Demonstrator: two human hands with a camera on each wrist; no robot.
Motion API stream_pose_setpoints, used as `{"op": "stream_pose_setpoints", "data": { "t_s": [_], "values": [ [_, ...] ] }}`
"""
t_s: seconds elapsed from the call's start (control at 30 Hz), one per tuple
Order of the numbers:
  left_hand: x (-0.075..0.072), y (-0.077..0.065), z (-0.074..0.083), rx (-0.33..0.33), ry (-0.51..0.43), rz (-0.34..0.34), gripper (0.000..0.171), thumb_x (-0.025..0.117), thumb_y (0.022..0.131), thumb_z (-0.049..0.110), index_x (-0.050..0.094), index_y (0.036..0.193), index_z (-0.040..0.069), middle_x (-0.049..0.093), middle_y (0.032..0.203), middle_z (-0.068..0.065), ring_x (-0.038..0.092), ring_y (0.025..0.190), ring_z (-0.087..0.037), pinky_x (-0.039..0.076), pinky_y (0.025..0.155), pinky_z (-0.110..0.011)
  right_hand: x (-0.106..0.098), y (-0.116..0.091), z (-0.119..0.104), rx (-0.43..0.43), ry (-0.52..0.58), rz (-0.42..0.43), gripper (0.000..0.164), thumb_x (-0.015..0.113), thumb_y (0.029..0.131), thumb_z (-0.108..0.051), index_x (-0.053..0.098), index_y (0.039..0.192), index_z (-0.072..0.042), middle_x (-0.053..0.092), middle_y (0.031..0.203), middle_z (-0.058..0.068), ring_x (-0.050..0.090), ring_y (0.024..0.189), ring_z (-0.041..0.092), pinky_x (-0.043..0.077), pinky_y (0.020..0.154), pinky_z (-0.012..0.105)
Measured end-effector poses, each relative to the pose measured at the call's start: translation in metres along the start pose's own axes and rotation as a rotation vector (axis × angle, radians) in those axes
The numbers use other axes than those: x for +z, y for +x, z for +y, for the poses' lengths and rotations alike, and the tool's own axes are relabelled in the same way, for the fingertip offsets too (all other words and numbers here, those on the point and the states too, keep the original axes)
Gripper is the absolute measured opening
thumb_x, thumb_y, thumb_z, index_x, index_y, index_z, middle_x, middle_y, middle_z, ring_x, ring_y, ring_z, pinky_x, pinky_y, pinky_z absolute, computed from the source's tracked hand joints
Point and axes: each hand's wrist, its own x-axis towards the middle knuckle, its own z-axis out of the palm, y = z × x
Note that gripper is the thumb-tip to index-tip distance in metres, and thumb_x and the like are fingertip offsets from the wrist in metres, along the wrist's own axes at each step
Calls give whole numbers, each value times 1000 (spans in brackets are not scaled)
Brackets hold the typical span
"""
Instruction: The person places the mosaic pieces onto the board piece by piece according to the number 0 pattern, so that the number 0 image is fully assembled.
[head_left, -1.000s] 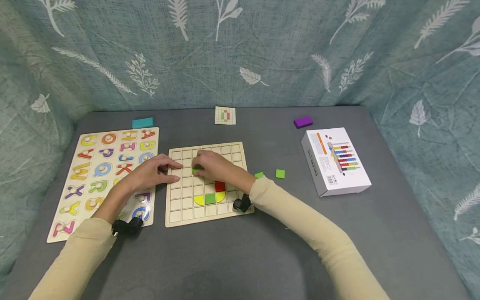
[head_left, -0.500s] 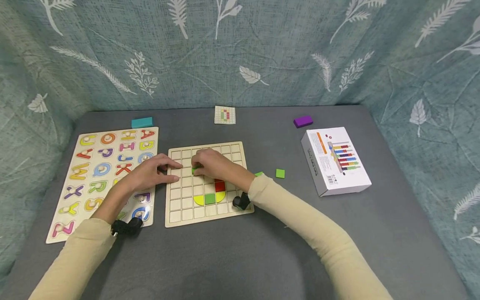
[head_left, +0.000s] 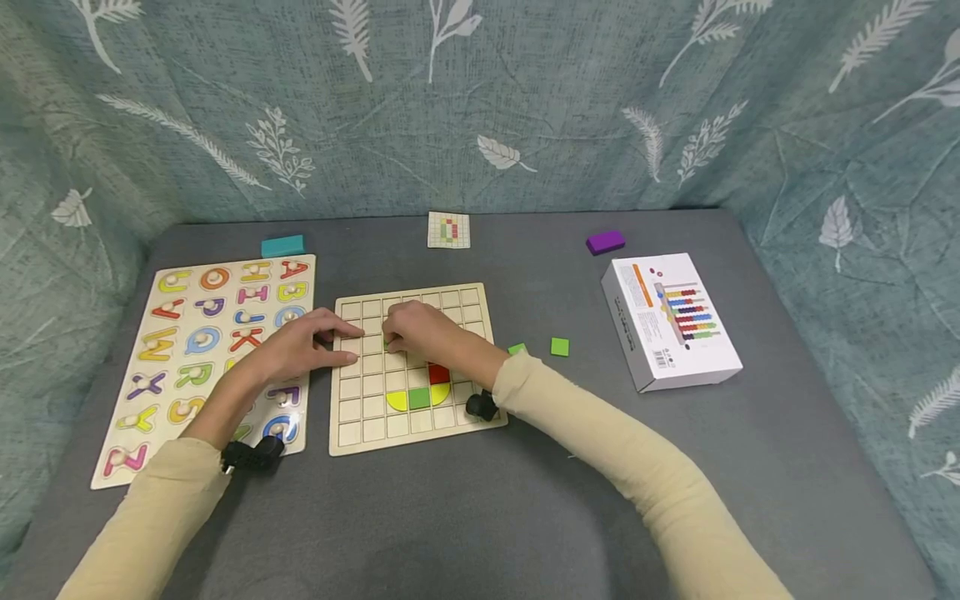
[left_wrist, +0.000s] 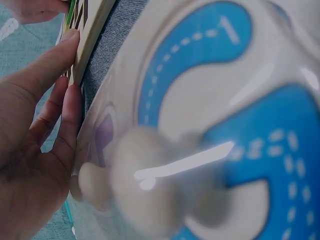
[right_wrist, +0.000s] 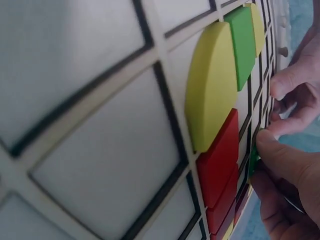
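Observation:
My right hand pinches a small green square tile between thumb and fingers, low over the wooden grid board. The tile is mostly covered by the fingers in the head view. My left hand rests thumb and fingertips on the board's left edge. On the board, a green tile sits between two yellow rounded pieces, and a red tile lies above the right one. The right wrist view shows more red tiles in line with it.
Two loose green tiles lie right of the board. A pattern card lies behind it. An alphabet peg puzzle is at left, a white abacus box at right. Teal and purple blocks lie near the back edge.
My right hand has turned slightly over the same spot, and less of its green tile shows. My left hand stays at the board's edge.

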Motion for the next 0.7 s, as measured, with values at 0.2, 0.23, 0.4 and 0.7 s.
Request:
{"op": "stream_pose_setpoints", "data": {
  "t_s": [0.2, 0.23, 0.4, 0.7],
  "values": [
    [-4, 0, 1, -42, 6, -27, 40, 72, 89, 23, 65, 126, 10, 54, 103, -7, 45, 90, -15, 42, 76, -23, 0, -1, -2, -6, -36, 12, 9, 67, 92, -14, 73, 87, -9, 67, 90, 4, 58, 83, 13, 44, 73, 20],
    [-4, 0, 1, -44, 12, -28, 40, 71, 89, 23, 65, 126, 10, 53, 103, -7, 45, 90, -16, 42, 76, -23, -1, -2, -1, -12, -48, 7, 10, 66, 93, -14, 74, 89, -10, 67, 90, 3, 58, 84, 13, 44, 74, 20],
    [-2, 2, 0, -40, 14, -20, 40, 72, 89, 22, 65, 125, 9, 54, 103, -8, 45, 89, -16, 42, 76, -23, -7, -14, 5, -9, 15, -23, 19, 61, 97, -20, 74, 110, -14, 69, 109, 2, 62, 101, 15, 48, 88, 25],
    [-2, 0, 1, -78, 10, -30, 43, 71, 89, 27, 64, 128, 10, 54, 106, -9, 46, 94, -20, 42, 76, -25, -16, -125, 42, 65, 345, 394, 19, 66, 92, -13, 72, 106, -2, 71, 102, 10, 66, 84, 17, 54, 72, 30]
  ]
}}
